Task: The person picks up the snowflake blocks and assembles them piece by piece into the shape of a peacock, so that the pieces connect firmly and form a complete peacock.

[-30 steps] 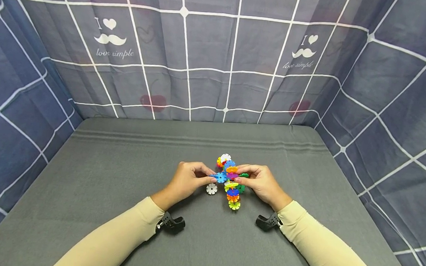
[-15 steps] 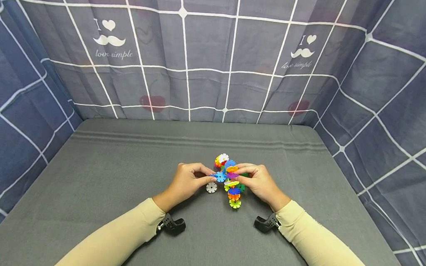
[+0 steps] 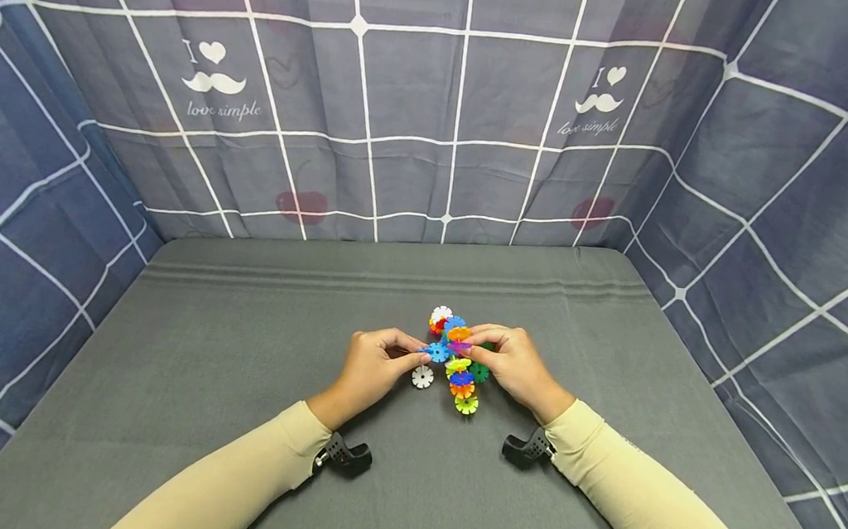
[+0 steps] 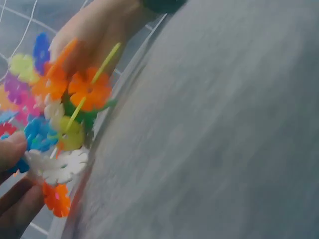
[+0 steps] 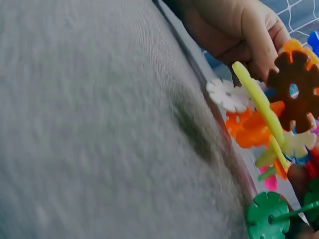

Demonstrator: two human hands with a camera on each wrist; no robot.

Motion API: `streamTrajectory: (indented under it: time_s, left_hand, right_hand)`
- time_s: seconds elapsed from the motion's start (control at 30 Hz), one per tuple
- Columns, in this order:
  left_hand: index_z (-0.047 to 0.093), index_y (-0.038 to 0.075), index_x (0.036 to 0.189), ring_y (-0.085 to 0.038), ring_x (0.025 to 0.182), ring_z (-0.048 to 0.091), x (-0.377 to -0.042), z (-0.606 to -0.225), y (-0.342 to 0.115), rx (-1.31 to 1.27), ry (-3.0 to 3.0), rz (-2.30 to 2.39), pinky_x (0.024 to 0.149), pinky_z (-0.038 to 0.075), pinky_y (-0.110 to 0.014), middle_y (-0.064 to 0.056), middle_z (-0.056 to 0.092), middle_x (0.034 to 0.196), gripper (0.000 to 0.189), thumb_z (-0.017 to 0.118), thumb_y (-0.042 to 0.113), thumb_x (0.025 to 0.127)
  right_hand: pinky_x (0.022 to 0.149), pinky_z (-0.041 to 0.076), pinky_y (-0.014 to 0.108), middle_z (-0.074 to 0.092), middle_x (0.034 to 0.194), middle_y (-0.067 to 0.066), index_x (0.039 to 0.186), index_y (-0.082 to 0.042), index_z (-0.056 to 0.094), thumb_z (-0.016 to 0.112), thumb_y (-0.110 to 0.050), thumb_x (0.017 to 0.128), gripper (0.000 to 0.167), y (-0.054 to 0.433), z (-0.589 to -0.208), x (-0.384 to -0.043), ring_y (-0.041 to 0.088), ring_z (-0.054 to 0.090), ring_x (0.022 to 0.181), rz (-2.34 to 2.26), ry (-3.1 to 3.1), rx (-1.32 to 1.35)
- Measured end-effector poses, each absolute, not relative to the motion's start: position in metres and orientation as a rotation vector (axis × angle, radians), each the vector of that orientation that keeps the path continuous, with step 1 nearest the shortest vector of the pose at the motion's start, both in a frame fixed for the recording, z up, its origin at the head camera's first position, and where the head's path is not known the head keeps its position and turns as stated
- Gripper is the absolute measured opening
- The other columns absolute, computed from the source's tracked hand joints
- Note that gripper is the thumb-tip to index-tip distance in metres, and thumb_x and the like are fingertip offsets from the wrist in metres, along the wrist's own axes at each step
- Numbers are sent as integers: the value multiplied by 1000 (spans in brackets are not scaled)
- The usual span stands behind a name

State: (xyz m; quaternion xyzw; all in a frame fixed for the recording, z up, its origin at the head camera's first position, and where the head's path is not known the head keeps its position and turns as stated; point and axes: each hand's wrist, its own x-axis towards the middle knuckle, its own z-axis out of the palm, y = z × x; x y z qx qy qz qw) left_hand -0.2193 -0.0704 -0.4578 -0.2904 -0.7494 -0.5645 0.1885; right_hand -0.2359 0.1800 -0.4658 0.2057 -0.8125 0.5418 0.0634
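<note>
A many-coloured build of slotted plastic snowflake discs (image 3: 458,366) is between the two hands in the head view. My left hand (image 3: 377,370) pinches a blue disc (image 3: 438,352) at its left side between thumb and fingers. From the other side my right hand (image 3: 519,370) holds the build beside a purple disc (image 3: 458,347), its fingertips partly hidden by the discs. A yellow-green disc (image 3: 466,405) ends the near arm; a white disc (image 3: 441,315) tops the far one. Below the left fingertips shows another white disc (image 3: 423,376). Green discs (image 5: 267,217) are near the right fingers in the right wrist view.
A grey cloth-covered table (image 3: 240,325) lies under both forearms. Blue-grey checked curtains (image 3: 408,89) enclose its back and sides. Black wrist mounts (image 3: 349,456) are strapped at both sleeves.
Both hands keep their hold on the build. The build tilts slightly, its far white disc shifting a little left; the head view has also shifted slightly.
</note>
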Motion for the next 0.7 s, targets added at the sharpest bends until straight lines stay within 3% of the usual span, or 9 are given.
streamTrajectory:
  time_s: [0.17,0.4,0.7]
  left_hand:
    - [77,-4,81,-29,71,76,-227,-475,-67,-765,-2077,-1579,62,61,-30,-14,77,85,16,91,-10,75]
    - [80,5,83,-21,74,76,-231,-479,-69,-788,-2074,-1603,64,60,-24,-3,79,87,15,92,-1,78]
    - [78,2,85,-18,77,76,-235,-477,-75,-763,-2076,-1498,67,61,-26,-6,79,91,15,92,0,80]
  right_hand:
    - [98,51,28,75,111,14,97,2,82,81,1,91,7,177,-467,-234,31,69,110,1716,-2412,538]
    - [100,51,33,76,112,10,96,-3,84,84,-3,90,6,177,-464,-237,27,69,111,1721,-2431,579]
    - [97,56,41,73,116,16,100,2,81,79,3,93,8,175,-465,-269,31,67,113,1708,-2443,826]
